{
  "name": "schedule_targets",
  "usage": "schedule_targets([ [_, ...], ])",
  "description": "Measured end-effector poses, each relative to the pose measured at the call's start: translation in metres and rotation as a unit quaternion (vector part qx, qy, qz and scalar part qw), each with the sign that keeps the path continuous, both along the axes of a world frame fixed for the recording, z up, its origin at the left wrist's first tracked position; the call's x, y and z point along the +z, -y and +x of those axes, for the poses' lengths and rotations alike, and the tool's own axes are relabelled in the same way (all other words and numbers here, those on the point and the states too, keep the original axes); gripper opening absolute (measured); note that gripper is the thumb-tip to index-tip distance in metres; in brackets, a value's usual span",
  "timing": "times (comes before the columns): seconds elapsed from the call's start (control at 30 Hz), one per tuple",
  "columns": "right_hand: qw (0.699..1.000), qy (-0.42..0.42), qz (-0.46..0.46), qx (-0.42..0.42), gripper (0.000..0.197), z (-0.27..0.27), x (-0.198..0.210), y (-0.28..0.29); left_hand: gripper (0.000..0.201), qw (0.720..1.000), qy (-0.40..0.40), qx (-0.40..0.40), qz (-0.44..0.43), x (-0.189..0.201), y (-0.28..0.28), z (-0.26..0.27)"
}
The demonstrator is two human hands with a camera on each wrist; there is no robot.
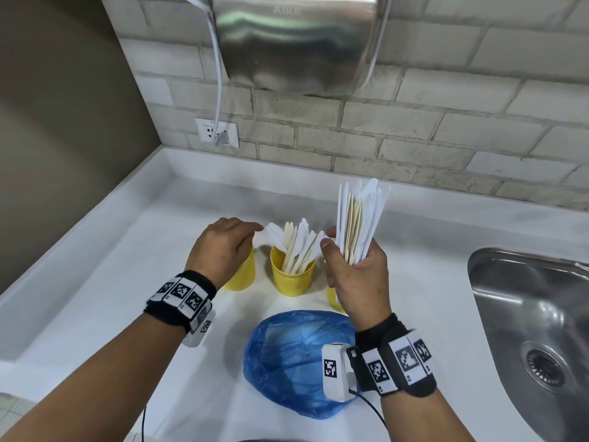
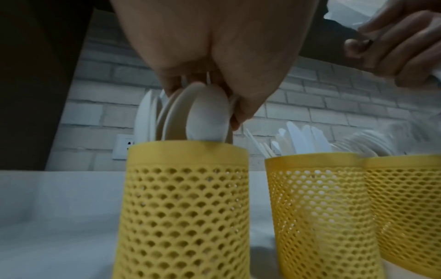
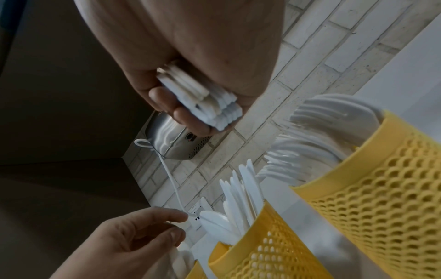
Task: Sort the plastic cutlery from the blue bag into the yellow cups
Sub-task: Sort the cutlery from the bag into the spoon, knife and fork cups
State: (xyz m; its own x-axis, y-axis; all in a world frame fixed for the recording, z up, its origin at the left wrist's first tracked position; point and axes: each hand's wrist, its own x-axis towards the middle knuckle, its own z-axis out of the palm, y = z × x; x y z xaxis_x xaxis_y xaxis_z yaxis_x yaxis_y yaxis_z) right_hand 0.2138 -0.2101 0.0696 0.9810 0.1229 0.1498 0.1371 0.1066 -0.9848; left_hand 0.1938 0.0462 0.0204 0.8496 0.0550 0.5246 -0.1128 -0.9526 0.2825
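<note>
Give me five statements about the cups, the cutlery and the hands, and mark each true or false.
1. The right hand grips a bundle of cutlery upright. True.
2. The blue bag hangs from the left hand. False: it lies on the counter, nearer the person than the cups.
3. The middle cup holds knives. True.
4. The left cup is empty. False: spoons stand in it, under the left hand's fingers.
5. The sink is left of the cups. False: it is to their right.
</note>
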Motion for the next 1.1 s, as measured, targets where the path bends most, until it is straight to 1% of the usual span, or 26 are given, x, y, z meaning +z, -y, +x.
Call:
schedule_targets([
  [0.07,1.0,0.004,-0.001,0.003,0.013,0.0,-0.001,-0.001,0.025,0.999,-0.003,0.02,-0.042,0.003,-0.003,-0.002],
  [0.1,1.0,0.005,-0.003,0.004,0.012,0.0,-0.001,-0.001,0.025,0.998,-0.001,0.026,-0.049,0.005,-0.005,-0.002],
  [0.2,1.0,0.005,-0.01,0.006,0.009,0.001,-0.002,-0.003,0.031,0.999,-0.01,0.047,-0.013,0.008,-0.009,0.0],
  [0.23,1.0,0.005,-0.013,0.006,0.009,0.001,-0.002,-0.003,0.034,0.997,-0.03,0.075,0.009,0.007,-0.011,0.002],
  [0.27,1.0,0.005,-0.016,0.006,0.009,0.001,-0.003,-0.004,0.036,0.991,-0.071,0.11,0.021,0.004,-0.013,0.004],
  [0.33,1.0,0.003,-0.016,0.008,0.008,0.003,-0.004,-0.004,0.041,0.967,-0.194,0.165,0.013,0.003,-0.013,0.006],
  [0.4,1.0,-0.001,-0.017,0.009,0.008,0.004,-0.006,-0.004,0.049,0.943,-0.285,0.171,-0.011,0.002,-0.016,0.009],
  [0.47,1.0,-0.005,-0.02,0.014,0.005,0.005,-0.005,-0.004,0.062,0.931,-0.33,0.155,-0.012,0.004,-0.017,0.013],
  [0.5,1.0,-0.009,-0.018,0.018,0.003,0.005,-0.004,-0.003,0.068,0.929,-0.333,0.158,-0.025,0.009,-0.015,0.013],
  [0.53,1.0,-0.014,-0.011,0.022,0.003,0.004,-0.003,-0.002,0.07,0.933,-0.313,0.171,-0.05,0.016,-0.012,0.012],
  [0.6,1.0,-0.013,0.005,0.025,0.014,0.002,0.001,-0.001,0.067,0.959,-0.188,0.187,-0.1,0.034,0.001,0.006],
  [0.63,1.0,-0.008,0.012,0.027,0.02,0.001,0.004,-0.002,0.063,0.969,-0.119,0.176,-0.129,0.044,0.01,0.001],
  [0.67,0.999,-0.002,0.021,0.029,0.023,0.0,0.009,-0.002,0.056,0.969,-0.065,0.154,-0.181,0.056,0.024,-0.005],
  [0.7,0.999,0.005,0.032,0.032,0.024,-0.001,0.015,-0.003,0.048,0.956,-0.043,0.127,-0.262,0.066,0.037,-0.011],
  [0.73,0.998,0.014,0.044,0.035,0.024,-0.002,0.023,-0.006,0.042,0.925,-0.048,0.099,-0.365,0.078,0.052,-0.016],
  [0.77,0.997,0.027,0.053,0.04,0.023,-0.004,0.032,-0.008,0.036,0.868,-0.073,0.072,-0.486,0.085,0.065,-0.021],
  [0.8,0.996,0.046,0.061,0.044,0.022,-0.005,0.04,-0.01,0.034,0.79,-0.116,0.047,-0.599,0.09,0.078,-0.024],
  [0.83,0.994,0.065,0.07,0.049,0.022,-0.006,0.047,-0.013,0.038,0.708,-0.169,0.025,-0.685,0.09,0.087,-0.025],
  [0.9,0.991,0.088,0.086,0.057,0.023,-0.008,0.056,-0.02,0.058,0.565,-0.26,-0.024,-0.783,0.087,0.097,-0.027],
  [0.93,0.99,0.09,0.09,0.06,0.024,-0.009,0.057,-0.024,0.063,0.505,-0.281,-0.046,-0.815,0.087,0.102,-0.028],
  [0.97,0.99,0.088,0.09,0.063,0.024,-0.011,0.056,-0.029,0.064,0.458,-0.286,-0.064,-0.839,0.086,0.104,-0.028],
  [1.0,0.991,0.083,0.085,0.067,0.022,-0.012,0.054,-0.032,0.06,0.433,-0.282,-0.072,-0.853,0.088,0.108,-0.029],
  [1.03,0.991,0.078,0.077,0.072,0.019,-0.013,0.05,-0.036,0.056,0.419,-0.269,-0.079,-0.864,0.089,0.11,-0.03],
  [1.1,0.993,0.062,0.064,0.082,0.013,-0.018,0.041,-0.042,0.049,0.41,-0.241,-0.098,-0.874,0.089,0.114,-0.03],
])
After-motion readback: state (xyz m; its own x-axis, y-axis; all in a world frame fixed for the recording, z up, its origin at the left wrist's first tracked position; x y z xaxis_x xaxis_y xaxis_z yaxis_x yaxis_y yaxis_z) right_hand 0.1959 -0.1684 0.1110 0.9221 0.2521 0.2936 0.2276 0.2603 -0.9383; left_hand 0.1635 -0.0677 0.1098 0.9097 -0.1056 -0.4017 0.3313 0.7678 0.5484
